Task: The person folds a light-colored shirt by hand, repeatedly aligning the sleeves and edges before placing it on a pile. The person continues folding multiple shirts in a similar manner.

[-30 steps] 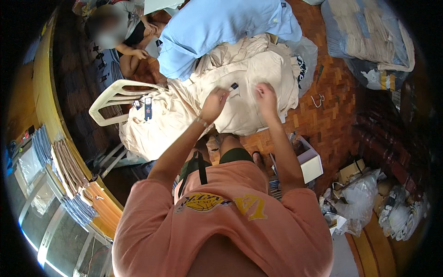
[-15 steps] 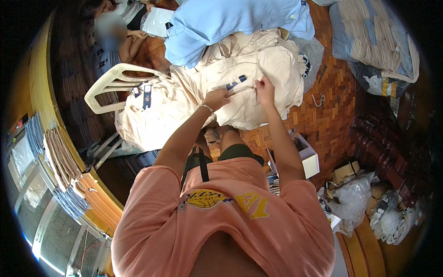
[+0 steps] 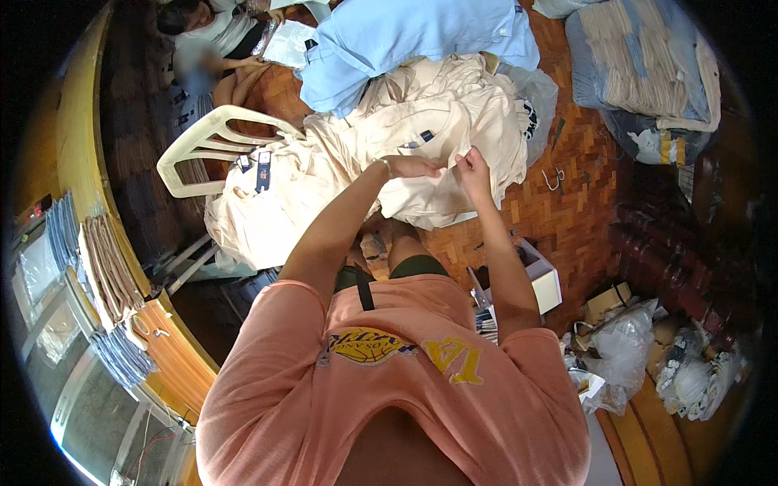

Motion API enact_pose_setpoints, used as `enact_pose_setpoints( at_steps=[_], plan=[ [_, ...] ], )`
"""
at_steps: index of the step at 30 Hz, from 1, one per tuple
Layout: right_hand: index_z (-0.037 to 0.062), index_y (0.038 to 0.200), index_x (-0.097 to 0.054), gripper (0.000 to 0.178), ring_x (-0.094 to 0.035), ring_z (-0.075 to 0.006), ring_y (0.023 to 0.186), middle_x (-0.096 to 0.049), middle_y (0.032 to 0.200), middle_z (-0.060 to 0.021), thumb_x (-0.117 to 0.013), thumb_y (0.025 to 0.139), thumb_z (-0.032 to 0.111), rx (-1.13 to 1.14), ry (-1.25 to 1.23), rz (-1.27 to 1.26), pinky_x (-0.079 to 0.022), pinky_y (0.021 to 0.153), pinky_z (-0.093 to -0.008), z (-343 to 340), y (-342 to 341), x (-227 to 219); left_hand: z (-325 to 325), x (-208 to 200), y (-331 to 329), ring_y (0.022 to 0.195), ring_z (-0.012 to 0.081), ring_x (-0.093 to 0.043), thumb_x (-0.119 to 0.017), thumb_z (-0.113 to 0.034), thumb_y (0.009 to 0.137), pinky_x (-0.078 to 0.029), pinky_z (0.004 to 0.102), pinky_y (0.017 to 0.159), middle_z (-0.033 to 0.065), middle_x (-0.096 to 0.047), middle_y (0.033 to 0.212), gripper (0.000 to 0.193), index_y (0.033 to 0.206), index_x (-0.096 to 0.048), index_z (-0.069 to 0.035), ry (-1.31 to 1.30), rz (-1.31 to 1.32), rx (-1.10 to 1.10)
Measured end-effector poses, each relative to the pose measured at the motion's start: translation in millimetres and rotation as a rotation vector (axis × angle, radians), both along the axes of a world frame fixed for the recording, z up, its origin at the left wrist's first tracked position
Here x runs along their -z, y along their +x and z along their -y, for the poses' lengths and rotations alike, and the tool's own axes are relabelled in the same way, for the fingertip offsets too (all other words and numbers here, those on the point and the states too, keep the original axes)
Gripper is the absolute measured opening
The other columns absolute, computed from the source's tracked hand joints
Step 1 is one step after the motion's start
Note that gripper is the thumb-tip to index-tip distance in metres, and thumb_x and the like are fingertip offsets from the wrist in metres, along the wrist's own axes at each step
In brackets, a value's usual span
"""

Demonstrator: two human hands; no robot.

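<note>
A heap of cream garments with dark tags lies in front of me. My right hand point(image 3: 474, 173) pinches a raised fold of one cream garment point(image 3: 409, 199) between thumb and fingers. Just left of it, my left hand point(image 3: 412, 166) grips the same cloth near its fingertips, a bracelet at the wrist. The cloth is lifted between the two hands. A dark neck label point(image 3: 426, 136) shows just beyond my left hand. Another tag point(image 3: 263, 172), long and dark, lies on the cloth further left.
Light blue garments point(image 3: 421, 40) are piled beyond the cream heap. A cream plastic chair point(image 3: 185, 154) stands at the left. Far left, another person point(image 3: 217, 32) sits with clear plastic packages. Bundled clothes point(image 3: 632, 69) lie far right; a white box point(image 3: 541, 275) and plastic bags point(image 3: 620, 356) sit nearer.
My left hand has moved right and the right hand slightly nearer me. The cloth between them is now raised, partly covering the labels. The view has shifted a little.
</note>
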State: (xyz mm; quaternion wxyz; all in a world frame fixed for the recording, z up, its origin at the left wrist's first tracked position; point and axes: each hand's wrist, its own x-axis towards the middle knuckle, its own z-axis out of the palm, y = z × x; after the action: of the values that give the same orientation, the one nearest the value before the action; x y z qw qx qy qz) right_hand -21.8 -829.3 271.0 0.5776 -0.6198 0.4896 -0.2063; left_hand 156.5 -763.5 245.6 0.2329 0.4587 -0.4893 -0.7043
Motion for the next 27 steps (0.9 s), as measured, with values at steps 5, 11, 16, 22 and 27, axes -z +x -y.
enact_pose_setpoints(
  at_steps=[5, 11, 16, 22, 27],
  plan=[
    [0.0011, 0.086, -0.047, 0.009, -0.047, -0.0099, 0.061, -0.051, 0.068, -0.0037, -0.052, 0.082, 0.008, 0.03, 0.022, 0.087, -0.04, 0.058, -0.0241, -11, -4, -26, 2, -40, 17, 0.091, 0.0121, -0.049, -0.063, -0.018, 0.075, -0.038, 0.024, 0.08, 0.0063, -0.056, 0.096, 0.035, 0.104, -0.053, -0.002, 0.033, -0.036, -0.1],
    [-0.0014, 0.077, -0.046, 0.015, -0.049, -0.0186, 0.06, -0.05, 0.068, -0.0091, -0.058, 0.074, 0.008, -0.084, -0.176, -0.113, -0.041, 0.058, -0.0289, -10, 0, -74, 10, -102, 20, 0.074, 0.0108, -0.055, -0.059, -0.003, 0.076, -0.045, 0.0243, 0.067, 0.0034, -0.059, 0.079, 0.009, 0.086, -0.059, -0.003, -0.205, -0.016, -0.187],
    [-0.0019, 0.075, -0.048, 0.013, -0.05, -0.0227, 0.063, -0.049, 0.069, -0.0102, -0.057, 0.073, 0.009, -0.101, -0.213, -0.113, -0.041, 0.059, -0.0311, -5, 13, -92, 21, -139, 20, 0.081, 0.0243, -0.059, -0.056, -0.003, 0.073, -0.047, 0.03, 0.072, 0.0107, -0.058, 0.091, 0.029, 0.102, -0.054, -0.006, -0.685, 0.645, 0.069],
    [-0.0007, 0.09, -0.055, 0.019, -0.054, -0.0243, 0.073, -0.056, 0.084, -0.0127, -0.058, 0.076, 0.012, -0.174, -0.33, 0.002, -0.044, 0.066, -0.0281, -13, 16, -83, 25, -161, 16, 0.087, 0.0245, -0.057, -0.048, -0.007, 0.074, -0.046, 0.0303, 0.078, 0.0111, -0.048, 0.114, 0.041, 0.116, -0.046, -0.008, -1.178, 0.868, 0.24],
    [-0.0009, 0.098, -0.053, 0.024, -0.055, -0.0209, 0.081, -0.057, 0.089, -0.0128, -0.057, 0.077, 0.009, 0.062, -0.171, 0.218, -0.043, 0.071, -0.028, -32, 18, -85, 44, -169, 24, 0.084, 0.0233, -0.057, -0.051, -0.011, 0.074, -0.046, 0.0311, 0.074, 0.0074, -0.061, 0.087, 0.024, 0.096, -0.059, -0.004, -1.28, 0.754, 0.31]
  ],
)
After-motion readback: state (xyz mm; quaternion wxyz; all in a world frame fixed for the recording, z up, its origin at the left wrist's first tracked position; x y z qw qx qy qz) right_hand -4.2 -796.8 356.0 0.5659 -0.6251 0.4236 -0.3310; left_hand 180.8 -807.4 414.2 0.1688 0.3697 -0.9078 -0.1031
